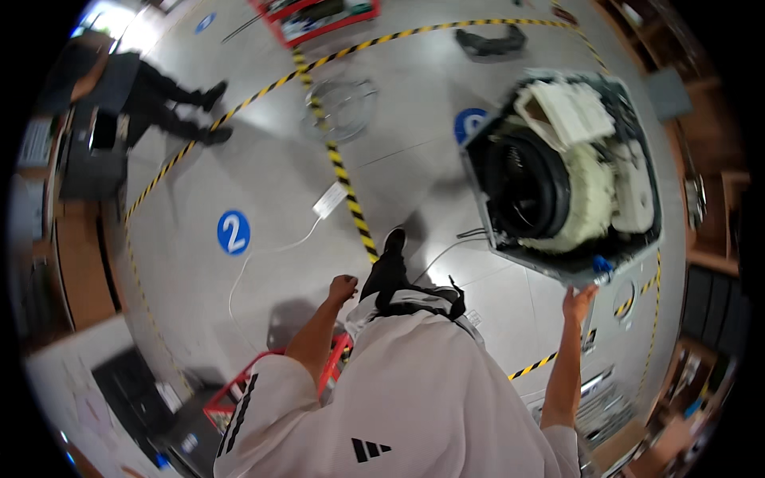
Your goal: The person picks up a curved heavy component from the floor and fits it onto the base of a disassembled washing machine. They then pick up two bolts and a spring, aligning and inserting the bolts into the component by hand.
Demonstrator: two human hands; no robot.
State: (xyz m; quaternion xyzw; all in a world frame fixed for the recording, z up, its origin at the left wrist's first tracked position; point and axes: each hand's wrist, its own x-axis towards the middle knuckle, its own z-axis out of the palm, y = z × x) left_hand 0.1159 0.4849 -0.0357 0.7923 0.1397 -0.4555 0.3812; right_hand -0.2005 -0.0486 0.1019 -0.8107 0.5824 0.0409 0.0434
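An opened washing machine stands to my right, its dark rubber door gasket and pale tub exposed. My right hand reaches to the cabinet's near edge, fingers bent against it. Close to those fingertips is a small blue part, slightly blurred. Fingers curled, my left hand hangs beside my leg, with nothing visible in it. A white drawer-like housing rests tilted at the top of the machine.
A white power strip and its cord lie on the floor. Beyond are a clear ring-shaped part, a dark curved part and a red cart. Another red cart stands behind my left arm. A person is at far left.
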